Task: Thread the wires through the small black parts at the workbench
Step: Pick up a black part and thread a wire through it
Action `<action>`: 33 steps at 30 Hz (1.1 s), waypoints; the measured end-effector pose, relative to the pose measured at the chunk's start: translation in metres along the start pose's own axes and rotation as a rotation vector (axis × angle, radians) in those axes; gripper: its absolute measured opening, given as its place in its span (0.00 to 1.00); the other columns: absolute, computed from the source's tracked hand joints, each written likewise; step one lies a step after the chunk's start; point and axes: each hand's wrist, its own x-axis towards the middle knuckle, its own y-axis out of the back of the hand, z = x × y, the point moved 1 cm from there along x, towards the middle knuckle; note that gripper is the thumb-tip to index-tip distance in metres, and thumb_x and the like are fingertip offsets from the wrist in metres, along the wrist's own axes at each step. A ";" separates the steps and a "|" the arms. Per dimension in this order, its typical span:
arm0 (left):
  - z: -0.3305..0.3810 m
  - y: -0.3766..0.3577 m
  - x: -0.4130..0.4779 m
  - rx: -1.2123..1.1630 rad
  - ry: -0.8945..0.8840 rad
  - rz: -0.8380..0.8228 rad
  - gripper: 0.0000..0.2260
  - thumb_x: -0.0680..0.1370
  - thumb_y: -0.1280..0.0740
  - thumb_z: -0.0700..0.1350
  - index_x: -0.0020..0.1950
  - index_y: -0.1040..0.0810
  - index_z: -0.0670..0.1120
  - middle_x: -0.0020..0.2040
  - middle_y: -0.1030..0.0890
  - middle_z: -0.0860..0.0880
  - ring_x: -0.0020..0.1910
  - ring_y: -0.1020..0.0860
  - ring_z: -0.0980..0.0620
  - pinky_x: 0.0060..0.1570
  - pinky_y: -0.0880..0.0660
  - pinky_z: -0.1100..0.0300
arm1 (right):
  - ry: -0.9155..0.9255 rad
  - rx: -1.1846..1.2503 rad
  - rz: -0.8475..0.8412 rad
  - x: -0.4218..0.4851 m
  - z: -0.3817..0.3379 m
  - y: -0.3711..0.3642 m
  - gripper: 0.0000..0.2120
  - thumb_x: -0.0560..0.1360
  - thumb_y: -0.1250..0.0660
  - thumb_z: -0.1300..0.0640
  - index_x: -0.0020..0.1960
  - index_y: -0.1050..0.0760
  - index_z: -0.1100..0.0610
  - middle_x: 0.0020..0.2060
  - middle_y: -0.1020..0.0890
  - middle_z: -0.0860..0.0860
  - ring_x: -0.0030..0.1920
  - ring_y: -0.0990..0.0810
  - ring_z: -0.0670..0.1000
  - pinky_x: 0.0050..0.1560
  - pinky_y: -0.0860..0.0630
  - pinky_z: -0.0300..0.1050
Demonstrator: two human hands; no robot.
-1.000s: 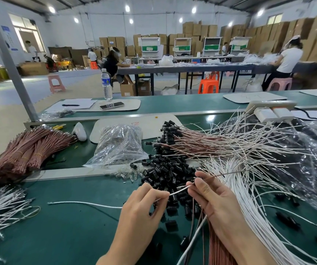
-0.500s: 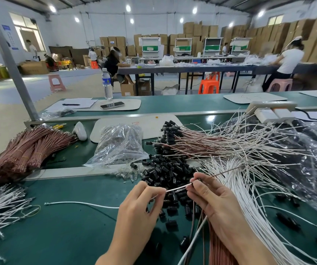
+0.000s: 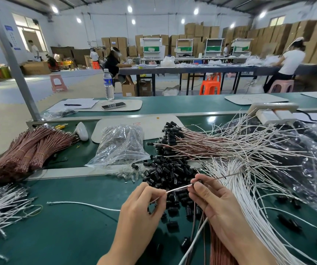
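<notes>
My left hand [image 3: 144, 209] pinched the white wire [image 3: 178, 188] between thumb and forefinger, grip closed on it. My right hand [image 3: 215, 201] pinched a small black part [image 3: 199, 181], held above the pile of loose black parts [image 3: 167, 174] on the bench [image 3: 73, 232]. The wire's long axis ran left to right, pointing at that part and reaching my right fingertips [image 3: 198, 189]; whether it had entered, I couldn't tell. I judged the left hand must push rightward.

No legible txt; red marks [image 3: 137, 123] on white mat [image 3: 153, 131] unreadable.
</notes>
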 end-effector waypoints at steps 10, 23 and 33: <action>0.000 -0.001 0.000 -0.083 -0.061 0.024 0.03 0.79 0.31 0.46 0.52 0.19 0.51 0.47 0.22 0.60 0.46 0.20 0.58 0.43 0.23 0.61 | -0.052 0.111 0.018 0.000 0.001 0.000 0.09 0.68 0.27 0.65 0.46 0.13 0.58 0.47 0.14 0.60 0.45 0.13 0.55 0.44 0.16 0.42; -0.002 0.000 0.000 -0.006 -0.020 0.022 0.05 0.79 0.31 0.46 0.51 0.23 0.57 0.47 0.25 0.62 0.40 0.24 0.59 0.37 0.26 0.64 | -0.061 0.028 0.011 -0.001 0.001 -0.001 0.12 0.66 0.26 0.63 0.49 0.13 0.58 0.45 0.14 0.58 0.45 0.13 0.54 0.45 0.17 0.41; 0.002 -0.003 0.000 0.053 -0.047 -0.043 0.05 0.82 0.37 0.57 0.53 0.24 0.59 0.45 0.27 0.63 0.34 0.27 0.64 0.31 0.30 0.69 | -0.021 -0.054 0.004 0.001 0.006 -0.001 0.18 0.60 0.21 0.58 0.51 0.13 0.57 0.48 0.13 0.58 0.50 0.14 0.54 0.49 0.18 0.40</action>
